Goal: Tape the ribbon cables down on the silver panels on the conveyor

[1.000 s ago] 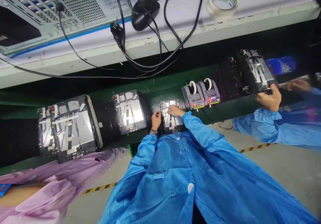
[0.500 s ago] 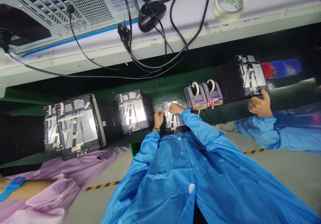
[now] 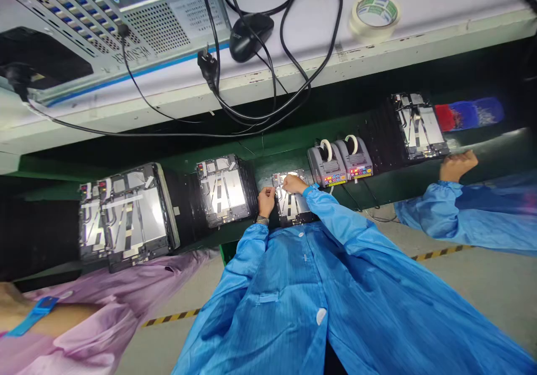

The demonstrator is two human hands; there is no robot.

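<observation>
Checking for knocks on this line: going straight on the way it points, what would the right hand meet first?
The right hand points across the taped metal panel under it, so that panel's upper corner comes first. Beyond it, probably the black mat, though depth is unclear.

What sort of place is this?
Probably an electronics assembly line: a black conveyor belt carries flat metal-backed device panels, two grey electric tape dispensers with lit displays stand at it, and the worker wears a blue antistatic smock.
</observation>
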